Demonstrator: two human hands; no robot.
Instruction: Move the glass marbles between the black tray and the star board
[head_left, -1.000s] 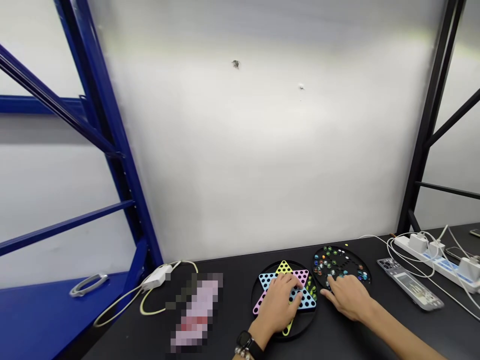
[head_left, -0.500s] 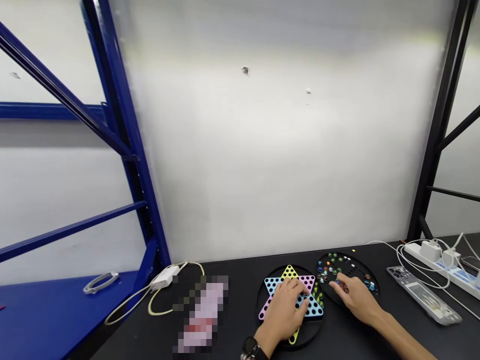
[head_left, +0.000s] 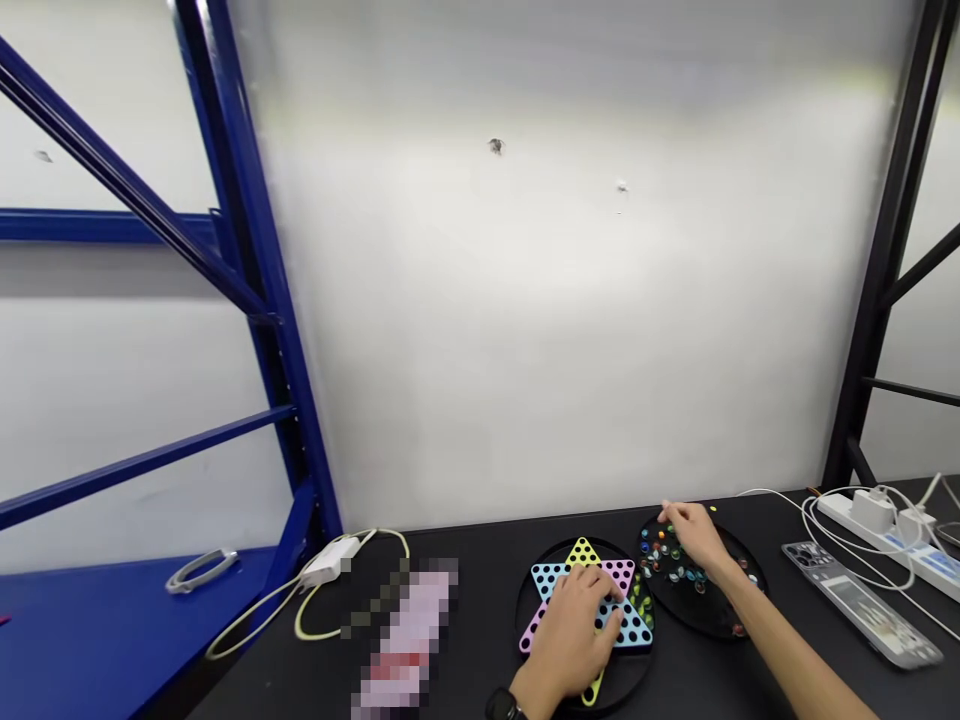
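Marbles (head_left: 674, 576) are being held in the black tray (head_left: 709, 620), mostly on the near side of the closer right hand (head_left: 696, 536), whose grip cannot be told. The star board (head_left: 634, 631) is being partly covered by the left hand (head_left: 575, 625), thumb and fingers held apart.

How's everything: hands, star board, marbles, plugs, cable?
Left hand: fingers bent, over the star board
Star board: inside round black tray, partly covered
Right hand: fingers bunched, grip unclear
Loose marbles: scattered in the other tray
White plugs: in the power strip
Pale cable: looped
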